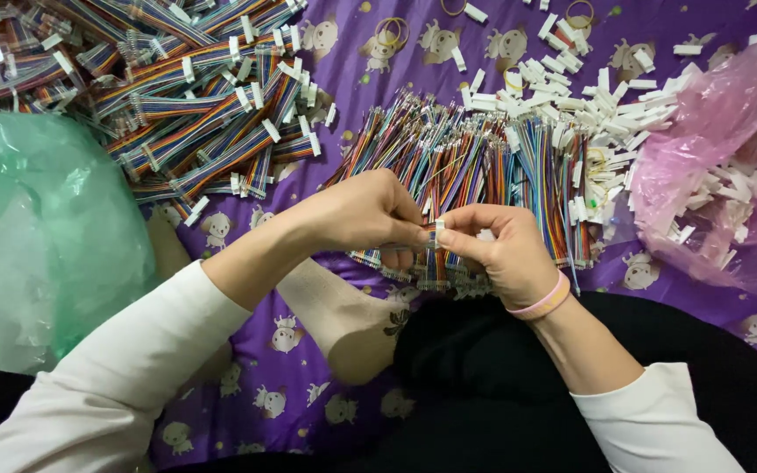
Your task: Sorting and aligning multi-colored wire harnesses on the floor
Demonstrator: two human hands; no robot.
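Observation:
My left hand (363, 213) and my right hand (499, 249) meet at the centre, fingertips pinched together on a small white connector (438, 229) with a short multicoloured ribbon cable (432, 263) hanging from it. Just beyond my hands lies a spread of loose rainbow ribbon cables (484, 162) with bare ends. My right wrist wears pink bands.
A heap of finished cables with white connectors (194, 96) fills the upper left. Loose white connectors (611, 105) are scattered at the upper right, beside a pink plastic bag (720, 166) holding more. A green plastic bag (37, 228) lies left. All rests on a purple printed cloth (370, 74).

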